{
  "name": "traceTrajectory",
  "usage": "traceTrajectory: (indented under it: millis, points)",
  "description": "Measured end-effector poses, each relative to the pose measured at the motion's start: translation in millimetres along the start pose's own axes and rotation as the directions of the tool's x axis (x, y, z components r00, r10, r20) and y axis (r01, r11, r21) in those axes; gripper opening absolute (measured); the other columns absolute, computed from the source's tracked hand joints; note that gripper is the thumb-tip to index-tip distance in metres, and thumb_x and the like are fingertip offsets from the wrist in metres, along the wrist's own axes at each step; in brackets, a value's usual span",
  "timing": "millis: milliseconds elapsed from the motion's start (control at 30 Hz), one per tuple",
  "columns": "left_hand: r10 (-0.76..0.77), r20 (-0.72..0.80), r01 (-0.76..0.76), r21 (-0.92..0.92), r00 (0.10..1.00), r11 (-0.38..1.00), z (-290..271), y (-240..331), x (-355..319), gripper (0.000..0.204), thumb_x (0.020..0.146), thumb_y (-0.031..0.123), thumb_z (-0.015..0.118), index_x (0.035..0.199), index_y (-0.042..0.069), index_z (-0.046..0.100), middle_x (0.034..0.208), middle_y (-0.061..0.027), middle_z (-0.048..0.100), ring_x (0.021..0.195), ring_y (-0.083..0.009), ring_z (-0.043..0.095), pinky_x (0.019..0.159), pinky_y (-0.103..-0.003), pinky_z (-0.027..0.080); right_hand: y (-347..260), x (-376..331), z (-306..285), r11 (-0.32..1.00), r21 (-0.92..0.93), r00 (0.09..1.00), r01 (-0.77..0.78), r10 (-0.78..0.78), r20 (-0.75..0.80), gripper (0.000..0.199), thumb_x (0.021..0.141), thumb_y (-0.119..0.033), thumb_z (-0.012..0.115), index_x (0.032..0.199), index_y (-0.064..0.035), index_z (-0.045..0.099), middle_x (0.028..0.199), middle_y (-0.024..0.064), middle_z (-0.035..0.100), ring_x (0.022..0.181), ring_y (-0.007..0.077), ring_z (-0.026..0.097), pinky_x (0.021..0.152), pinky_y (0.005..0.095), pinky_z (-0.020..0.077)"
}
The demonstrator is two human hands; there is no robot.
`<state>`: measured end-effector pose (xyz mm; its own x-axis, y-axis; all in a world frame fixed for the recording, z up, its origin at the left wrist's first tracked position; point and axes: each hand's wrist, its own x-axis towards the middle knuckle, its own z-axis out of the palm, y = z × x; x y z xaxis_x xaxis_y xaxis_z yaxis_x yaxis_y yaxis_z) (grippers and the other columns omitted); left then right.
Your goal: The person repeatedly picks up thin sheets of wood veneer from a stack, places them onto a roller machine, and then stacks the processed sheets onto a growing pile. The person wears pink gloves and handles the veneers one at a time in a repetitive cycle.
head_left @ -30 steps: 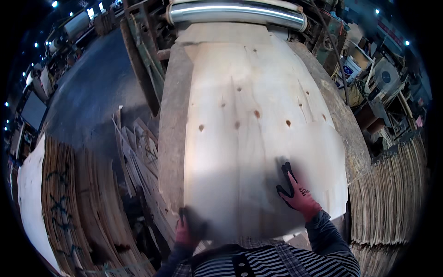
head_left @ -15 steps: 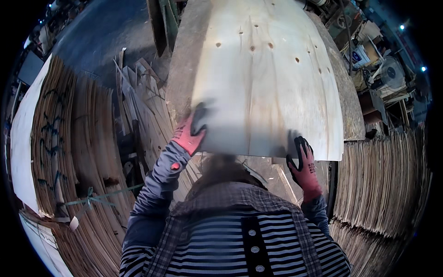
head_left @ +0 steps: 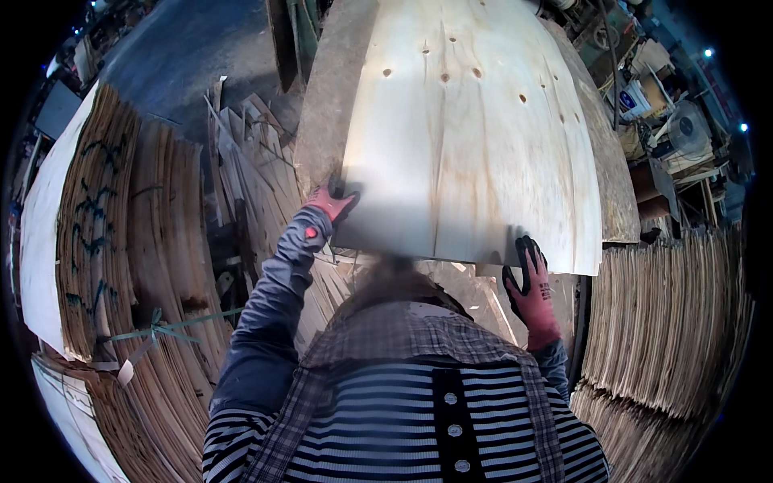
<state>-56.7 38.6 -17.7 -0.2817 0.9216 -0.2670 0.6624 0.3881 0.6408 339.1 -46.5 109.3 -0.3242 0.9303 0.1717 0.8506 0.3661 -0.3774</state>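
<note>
The veneer sheet [head_left: 475,129] lies flat, long axis running away from the person, near edge just ahead of the chest. Left hand [head_left: 332,201] grasps the near-left corner, gloved fingers curled over the edge. Right hand [head_left: 531,286] grasps the near edge close to the right corner, thumb on top. Both hands sit at the near end; the sheet extends forward from both grips. It rests on a grey board [head_left: 326,113] slightly wider than itself. Bundled veneer stacks [head_left: 129,241] stand left; more stacks [head_left: 668,322] right. Dark floor [head_left: 185,56] beyond.
</note>
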Motion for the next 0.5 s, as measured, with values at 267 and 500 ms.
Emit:
traceTrajectory:
  millis: [267, 500]
  points:
    - [0.193, 0.266, 0.007, -0.605, 0.945, 0.797, -87.3, 122.8, -33.9, 0.022, 0.081, 0.015, 0.055, 0.098, 0.001, 0.059, 0.082, -0.0052, 0.062, 0.064, -0.0124, 0.058, 0.056, -0.022, 0.046, 9.2, 12.9, 13.6, 0.993, -0.116, 0.999, 0.032, -0.03, 0.017, 0.071, 0.066, -0.03, 0.068, 0.122, -0.0002, 0.035, 0.127, 0.0205, 0.035, 0.118, 0.037, 0.03, 0.1, 0.0455, 0.0203]
    - [0.618, -0.121, -0.549, -0.609, 0.777, 0.572, -170.0, 140.4, -45.1, 0.033, 0.083, 0.024, 0.048, 0.103, -0.001, 0.054, 0.088, -0.0121, 0.057, 0.072, -0.0173, 0.055, 0.064, -0.025, 0.045, 24.8, 7.3, -55.4, 0.991, -0.103, 0.918, -0.083, 0.036, -0.395, 0.044, 0.074, -0.02, 0.056, 0.112, 0.0022, 0.049, 0.115, 0.0224, 0.048, 0.106, 0.038, 0.046, 0.092, 0.0404, 0.0357]
